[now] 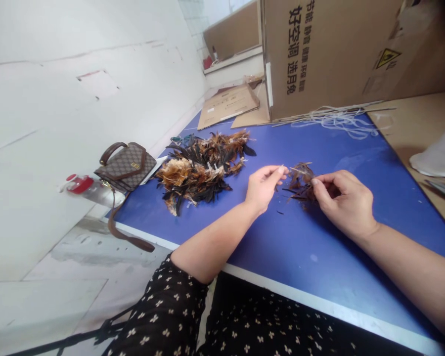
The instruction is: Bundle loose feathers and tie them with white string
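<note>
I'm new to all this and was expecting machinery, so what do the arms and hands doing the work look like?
They are a person's: the left hand and right hand show no gloves, cables or markings. The left sleeve is black with small white flower-like motifs and ends near the elbow. The right forearm is uncovered; its sleeve is out of view.

My right hand point(346, 202) pinching brown feathers point(302, 179), my left hand point(262, 189) just beside them, feather heap point(203, 168) on the worktop point(319, 262), bag point(123, 167), bottle point(94, 190)
</note>
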`<state>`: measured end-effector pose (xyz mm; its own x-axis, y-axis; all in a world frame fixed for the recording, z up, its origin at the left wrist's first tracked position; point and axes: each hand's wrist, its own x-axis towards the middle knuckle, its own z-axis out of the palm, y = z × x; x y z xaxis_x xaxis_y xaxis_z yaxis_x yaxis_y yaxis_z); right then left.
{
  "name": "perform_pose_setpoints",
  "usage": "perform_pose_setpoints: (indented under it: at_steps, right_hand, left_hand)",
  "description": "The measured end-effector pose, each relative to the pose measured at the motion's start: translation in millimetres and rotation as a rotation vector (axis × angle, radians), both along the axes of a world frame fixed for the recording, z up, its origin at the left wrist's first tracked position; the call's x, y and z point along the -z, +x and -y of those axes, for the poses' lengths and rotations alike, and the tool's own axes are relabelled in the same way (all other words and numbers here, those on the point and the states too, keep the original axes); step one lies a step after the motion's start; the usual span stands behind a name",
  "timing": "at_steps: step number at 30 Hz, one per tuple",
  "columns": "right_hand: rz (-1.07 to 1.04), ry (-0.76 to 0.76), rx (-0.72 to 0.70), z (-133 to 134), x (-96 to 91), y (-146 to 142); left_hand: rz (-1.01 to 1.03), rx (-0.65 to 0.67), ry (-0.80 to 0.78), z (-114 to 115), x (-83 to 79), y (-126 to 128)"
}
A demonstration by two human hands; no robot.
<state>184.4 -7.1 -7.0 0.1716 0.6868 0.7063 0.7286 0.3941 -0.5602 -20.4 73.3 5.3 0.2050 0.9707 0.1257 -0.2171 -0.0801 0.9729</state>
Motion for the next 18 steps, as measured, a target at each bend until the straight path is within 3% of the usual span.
perform_pose_setpoints:
  at_steps: [6,16,18]
  right_hand:
    - [0.002,-0.021,-0.148,1.5,0.6,-5.2]
    - [0.009,-0.078,-0.36,5.6,-3.0,-4.7]
    - [-0.026,-0.067,-0.345,5.7,-2.3,-3.4]
  left_hand:
    - [0.174,0.223,-0.093,13.1,3.6,14.0]
    - [0.2,0.344,-0.157,18.7,-3.5,10.1]
    - [0.216,0.363,-0.18,17.6,-4.2,7.7]
